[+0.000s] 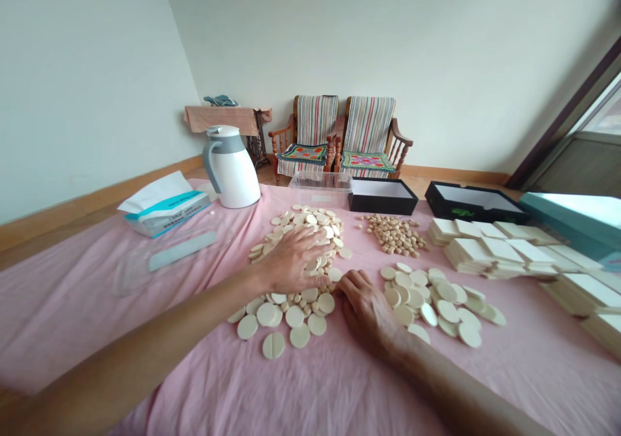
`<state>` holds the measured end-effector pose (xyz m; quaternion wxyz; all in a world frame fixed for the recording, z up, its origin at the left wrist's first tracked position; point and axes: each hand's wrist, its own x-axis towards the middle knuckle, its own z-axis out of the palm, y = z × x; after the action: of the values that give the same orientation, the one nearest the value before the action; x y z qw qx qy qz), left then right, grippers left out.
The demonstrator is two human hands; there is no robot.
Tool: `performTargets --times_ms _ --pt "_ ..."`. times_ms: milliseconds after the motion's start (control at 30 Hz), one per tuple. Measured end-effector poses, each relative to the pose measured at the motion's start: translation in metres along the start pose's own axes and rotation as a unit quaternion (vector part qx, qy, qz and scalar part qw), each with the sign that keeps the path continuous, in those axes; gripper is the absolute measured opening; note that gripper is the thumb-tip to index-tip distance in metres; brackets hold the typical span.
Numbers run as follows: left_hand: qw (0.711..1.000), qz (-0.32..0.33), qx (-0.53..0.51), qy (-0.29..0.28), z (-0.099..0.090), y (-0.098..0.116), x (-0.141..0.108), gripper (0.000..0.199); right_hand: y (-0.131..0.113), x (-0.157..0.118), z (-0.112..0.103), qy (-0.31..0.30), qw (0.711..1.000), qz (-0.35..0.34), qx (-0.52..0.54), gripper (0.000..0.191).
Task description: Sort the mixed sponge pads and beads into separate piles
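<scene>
My left hand (294, 261) lies palm down over a mixed pile of pale wooden discs (295, 316) and small wooden beads (306, 297). Its fingers are spread and stretched out, touching the heap. Just right of that pile, my right hand (366, 310) rests low on the cloth with its fingers curled and close together. Whatever may be under those fingertips is hidden. Beyond the right hand lies a heap of loose wooden discs (446, 310). Behind that heap is a cluster of small tan wooden pieces (395, 234).
Stacks of flat pale rectangles (478, 251) stand right on the pink cloth (310, 397). Behind are black box trays (383, 206), a clear plastic container (317, 180) and a teal box (577, 219). To the left sit a white jug (237, 174), tissue pack (169, 209) and clear plastic lid (140, 274).
</scene>
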<state>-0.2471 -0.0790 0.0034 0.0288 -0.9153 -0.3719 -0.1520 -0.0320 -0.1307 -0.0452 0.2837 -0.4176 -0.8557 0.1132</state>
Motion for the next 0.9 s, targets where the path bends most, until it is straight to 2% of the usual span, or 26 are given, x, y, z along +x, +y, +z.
performTargets --times_ms 67,167,367,533,633,700,767,900 --pt "1.000 -0.006 0.021 -0.018 0.007 0.006 0.001 0.061 0.000 0.000 0.000 -0.002 1.000 -0.001 -0.001 0.024" --pt "0.998 -0.039 0.042 -0.015 0.011 0.001 0.001 0.051 0.000 0.000 0.000 -0.005 1.000 0.001 -0.001 0.025" --pt "0.994 -0.098 0.052 0.008 0.000 -0.029 -0.010 0.039 0.002 0.000 0.001 -0.008 1.000 0.009 0.012 0.023" --pt "0.983 -0.167 0.074 -0.004 -0.004 -0.059 -0.025 0.041 0.002 0.000 0.000 -0.010 1.000 0.012 0.018 0.022" --pt "0.975 -0.202 0.096 0.014 -0.006 -0.063 -0.027 0.046 0.000 0.000 -0.001 -0.008 1.000 0.019 0.022 0.023" --pt "0.978 -0.179 0.098 0.035 -0.006 -0.054 -0.021 0.046 -0.002 0.000 -0.002 -0.008 0.999 0.022 0.026 0.024" --pt "0.990 -0.107 0.075 0.054 -0.005 -0.037 -0.011 0.041 -0.002 0.000 -0.003 -0.009 0.999 0.023 0.030 0.024" --pt "0.999 0.024 0.034 -0.016 0.005 0.002 0.013 0.042 -0.001 0.000 -0.003 -0.011 0.999 0.008 0.034 0.024"
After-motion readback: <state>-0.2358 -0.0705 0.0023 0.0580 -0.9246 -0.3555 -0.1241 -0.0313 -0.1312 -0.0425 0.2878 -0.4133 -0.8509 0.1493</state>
